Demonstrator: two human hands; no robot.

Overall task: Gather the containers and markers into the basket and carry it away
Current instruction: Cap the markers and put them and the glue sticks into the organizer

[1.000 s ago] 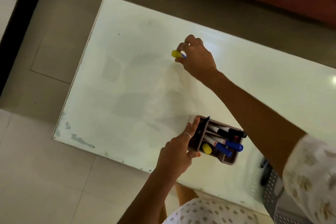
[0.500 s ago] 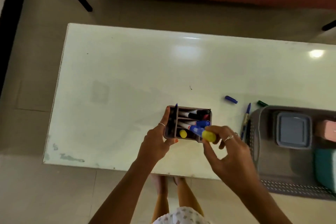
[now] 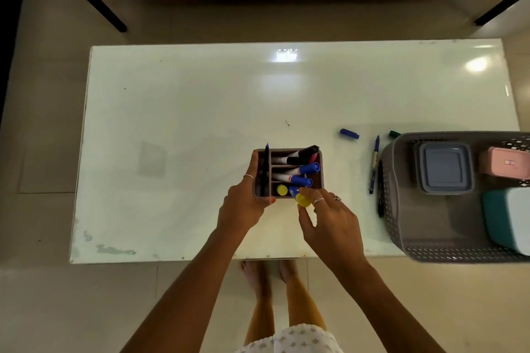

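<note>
From the head view, the left hand [image 3: 243,206] wraps the left side of a small brown divided organizer [image 3: 288,172], thumb along its left wall and fingers curled under the near corner, closed on it. Just to its right, the right hand [image 3: 329,223] pinches a yellow-capped marker [image 3: 301,198] between thumb and fingertips, its blue body angled into the organizer's near compartment, where another yellow cap [image 3: 282,190] stands just left of it. Beyond the right hand's fingers, inside the organizer, lie two blue-capped markers [image 3: 308,169] and, farther still, a black-capped one [image 3: 308,150]; a thin dark pen [image 3: 266,169] sits in the narrow slot next to the left thumb. The organizer rests on the white table [image 3: 177,123], between both hands. Well to the right of the right hand stands the grey perforated basket [image 3: 393,209], overhanging the table's near edge and holding a blue-grey lidded container [image 3: 444,167], a pink container [image 3: 504,163] and a teal one [image 3: 504,218]. Between the right hand and the basket lie a blue pen [image 3: 373,165] and a black marker [image 3: 380,189], the black one just beside the basket wall. Farther off sit a loose blue cap [image 3: 349,133] and a green cap [image 3: 394,133] touching the basket's far rim.
</note>
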